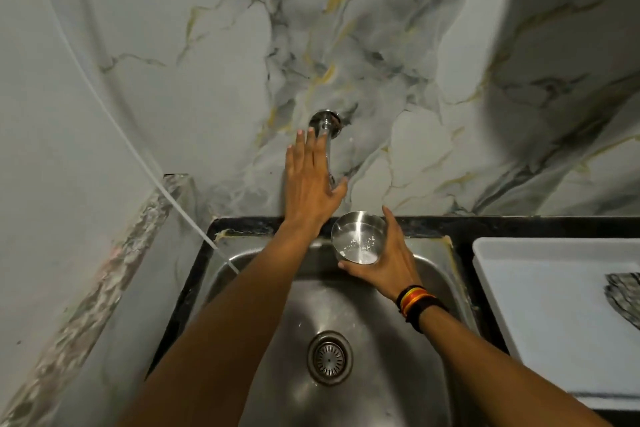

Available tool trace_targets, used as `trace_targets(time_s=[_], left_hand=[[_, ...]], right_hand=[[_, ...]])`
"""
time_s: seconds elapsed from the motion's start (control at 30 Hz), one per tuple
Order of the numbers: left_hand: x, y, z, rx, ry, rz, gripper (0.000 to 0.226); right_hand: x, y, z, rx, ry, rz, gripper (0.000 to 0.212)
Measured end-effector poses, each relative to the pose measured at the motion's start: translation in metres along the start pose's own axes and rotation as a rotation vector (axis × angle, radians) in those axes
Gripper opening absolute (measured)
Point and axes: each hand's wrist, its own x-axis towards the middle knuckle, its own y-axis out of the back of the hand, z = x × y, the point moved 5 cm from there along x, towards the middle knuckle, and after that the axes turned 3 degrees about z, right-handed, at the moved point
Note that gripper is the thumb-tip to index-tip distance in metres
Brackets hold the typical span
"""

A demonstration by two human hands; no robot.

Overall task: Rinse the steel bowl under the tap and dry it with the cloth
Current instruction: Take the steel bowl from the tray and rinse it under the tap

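A small steel bowl (358,237) is held over the back of the steel sink (374,340), with my right hand (384,262) wrapped around its right side and bottom. Water and bubbles lie inside the bowl. The chrome tap (327,125) sticks out of the marble wall above. My left hand (310,180) reaches up with fingers spread flat against the tap, covering its lower part. A patterned grey cloth (623,295) lies at the far right edge, partly out of view.
A white tray (540,305) sits on the counter right of the sink and holds the cloth. The sink drain (329,357) lies in the middle of the basin. A thin white hose (145,166) runs down the left wall into the sink.
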Motion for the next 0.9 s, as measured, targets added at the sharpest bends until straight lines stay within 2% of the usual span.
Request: trace_targets(time_s=[0.13, 0.23, 0.5, 0.73, 0.9], left_hand=[[-0.003, -0.007, 0.003, 0.108, 0.033, 0.148, 0.089], [-0.003, -0.012, 0.001, 0.106, 0.025, 0.162, 0.091], [0.001, -0.014, -0.013, -0.12, -0.06, 0.059, 0.108], [0.003, -0.004, -0.017, -0.226, -0.129, -0.096, 0.1], [-0.002, -0.003, -0.013, -0.171, -0.11, -0.078, 0.091]], right_hand=[[0.007, -0.011, 0.01, -0.011, -0.006, -0.009, 0.147], [0.009, -0.018, 0.015, -0.005, 0.002, -0.031, 0.145], [0.014, -0.028, 0.007, 0.013, 0.01, -0.064, 0.147], [0.019, -0.032, 0.001, -0.007, 0.004, -0.083, 0.152], [0.022, -0.046, -0.014, 0.003, -0.004, -0.1, 0.154]])
